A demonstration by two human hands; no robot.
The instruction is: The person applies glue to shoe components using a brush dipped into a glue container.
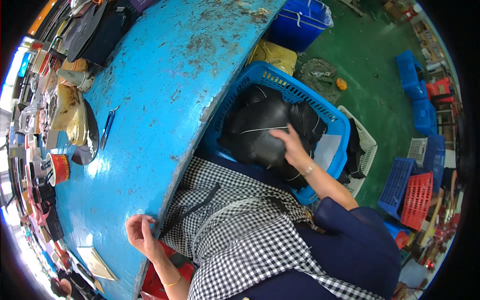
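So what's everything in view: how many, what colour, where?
Scuffed painted table: one, blue, left side
Slotted plastic basket: one, blue, beside table
Glossy pieces with pale lines: several, black, in basket
Slim hand tool: one, blue, on table
Round tub: one, red, table's left side
Square plastic bin: one, blue, top edge
Low slotted crate: one, white, right of basket
Farther crates: several, blue, red, white, far right
Assorted clutter: uncountable, mixed, far left
Checked apron: one, black and white, worn
Left hand: one, bare, by table edge
Right hand: one, bare, at pieces
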